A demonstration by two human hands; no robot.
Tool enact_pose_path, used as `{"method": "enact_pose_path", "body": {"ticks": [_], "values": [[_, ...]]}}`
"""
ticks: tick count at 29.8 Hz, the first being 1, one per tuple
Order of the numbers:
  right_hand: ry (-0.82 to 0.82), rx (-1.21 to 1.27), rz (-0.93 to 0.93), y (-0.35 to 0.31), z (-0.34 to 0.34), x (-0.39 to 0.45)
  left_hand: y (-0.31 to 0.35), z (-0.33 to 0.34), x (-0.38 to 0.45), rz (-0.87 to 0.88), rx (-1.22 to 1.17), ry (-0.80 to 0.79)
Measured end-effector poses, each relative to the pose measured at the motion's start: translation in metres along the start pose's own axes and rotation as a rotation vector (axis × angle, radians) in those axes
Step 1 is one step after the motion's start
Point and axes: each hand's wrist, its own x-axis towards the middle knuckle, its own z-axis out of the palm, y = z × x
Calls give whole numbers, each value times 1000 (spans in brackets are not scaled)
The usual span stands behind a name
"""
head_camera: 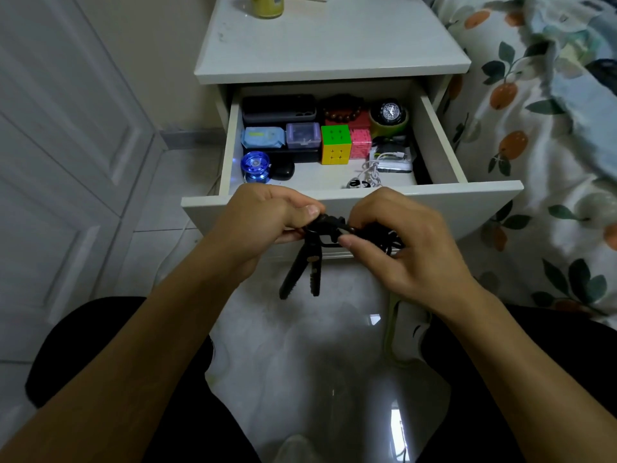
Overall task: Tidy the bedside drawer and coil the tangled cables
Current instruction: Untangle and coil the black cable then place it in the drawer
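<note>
I hold my left hand (267, 222) and right hand (394, 242) close together, both pinching the bundled black cable (329, 228) just before the open drawer (350, 202), its two strap ends dangling below.

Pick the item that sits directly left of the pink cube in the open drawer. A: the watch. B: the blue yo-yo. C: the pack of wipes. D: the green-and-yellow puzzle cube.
D: the green-and-yellow puzzle cube stands right against the left side of the pink cube in the drawer.
</note>
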Motion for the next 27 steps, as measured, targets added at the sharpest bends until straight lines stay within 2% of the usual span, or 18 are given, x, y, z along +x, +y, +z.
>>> {"method": "enact_pose_path", "body": {"ticks": [3, 6, 8, 13, 21, 27], "values": [[151, -87, -10, 1, 5, -1, 0, 1, -1, -12, -69, -20], [295, -67, 166, 2, 8, 1, 0, 2, -1, 42, -77, -50], [330, -113, 210, 3, 10, 1, 1, 2, -1, 64, -50, -58], [301, -349, 114, -1, 14, -2, 2, 2, -1, 73, -5, -53], [305, -246, 161, 2, 13, 2, -1, 8, -2, 5, -115, 54], [282, -403, 18, 5, 13, 3, 1, 7, -4, 45, -240, 95]]}}
